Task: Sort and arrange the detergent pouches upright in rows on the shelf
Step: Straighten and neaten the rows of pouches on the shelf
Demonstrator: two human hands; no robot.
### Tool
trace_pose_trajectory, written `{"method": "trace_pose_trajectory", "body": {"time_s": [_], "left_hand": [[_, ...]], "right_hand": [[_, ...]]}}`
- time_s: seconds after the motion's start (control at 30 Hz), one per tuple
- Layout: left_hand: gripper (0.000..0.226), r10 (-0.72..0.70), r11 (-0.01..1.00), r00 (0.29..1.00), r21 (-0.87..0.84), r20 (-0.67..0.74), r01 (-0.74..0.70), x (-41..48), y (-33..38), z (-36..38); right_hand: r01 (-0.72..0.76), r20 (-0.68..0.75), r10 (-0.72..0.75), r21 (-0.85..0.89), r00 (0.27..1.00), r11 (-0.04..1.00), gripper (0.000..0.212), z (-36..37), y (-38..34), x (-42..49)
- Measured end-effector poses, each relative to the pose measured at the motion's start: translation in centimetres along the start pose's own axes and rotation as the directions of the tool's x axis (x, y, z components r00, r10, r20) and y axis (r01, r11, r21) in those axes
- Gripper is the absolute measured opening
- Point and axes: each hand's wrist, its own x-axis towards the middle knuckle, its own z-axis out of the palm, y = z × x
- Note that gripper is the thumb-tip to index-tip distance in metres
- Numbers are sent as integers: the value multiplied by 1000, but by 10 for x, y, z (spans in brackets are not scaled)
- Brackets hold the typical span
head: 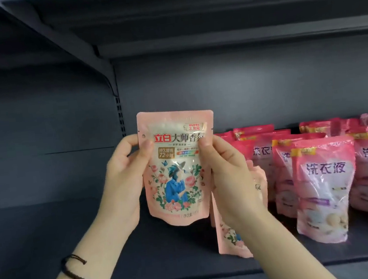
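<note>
Gripping a peach floral pouch (pixel 177 167) upright by its sides, left hand (pixel 125 175) and right hand (pixel 228 175) hold it above the shelf (pixel 75 243), beside rows of pink pouches (pixel 325 182).

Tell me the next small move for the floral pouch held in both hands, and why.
Probably lower the floral pouch onto the shelf just left of the matching pouch. The left hand and right hand hold it upright above bare shelf, and the match stands beside the pink pouches.

Held pouch (pixel 177 167) left of shelved pouches (pixel 325 180).
</note>
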Motion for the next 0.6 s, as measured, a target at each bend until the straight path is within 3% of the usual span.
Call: {"method": "trace_pose_trajectory", "body": {"time_s": [0.17,0.33,0.5,0.6], "left_hand": [[23,-145,989,989,30,18,144,-7,-56,-45],[12,-271,962,960,-47,-75,268,-3,-119,-59],[16,-264,965,956,-31,-129,262,31,-153,-45],[13,-257,964,960,36,-109,262,51,-172,-35]], "right_hand": [[-82,-158,52,-189,986,978,27,17,70,-13],[-227,-263,170,-203,950,953,26,19,123,1],[-338,-444,227,-187,867,922,25,19,156,48],[-316,-514,160,-232,843,920,21,16,170,72]]}}
